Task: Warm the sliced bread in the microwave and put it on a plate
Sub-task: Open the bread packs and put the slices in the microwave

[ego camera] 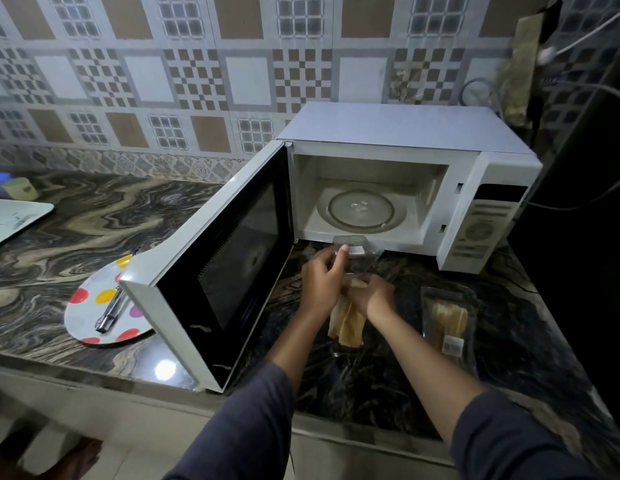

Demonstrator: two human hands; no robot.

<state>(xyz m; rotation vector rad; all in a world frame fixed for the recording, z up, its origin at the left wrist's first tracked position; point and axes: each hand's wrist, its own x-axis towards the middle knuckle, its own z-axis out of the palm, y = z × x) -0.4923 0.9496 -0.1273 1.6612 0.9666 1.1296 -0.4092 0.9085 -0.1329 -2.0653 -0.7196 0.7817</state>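
Sleeved arms (253, 407) reach over marbled counter (94, 220) toward tiled wall (163, 64).

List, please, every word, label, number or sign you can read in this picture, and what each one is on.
No text can be read here.
Microwave control panel: rows of printed markings, too blurred to read.
Sealed bread pack: white sticker, print too small to read.
Clear box held by the left hand: small white label, unreadable.
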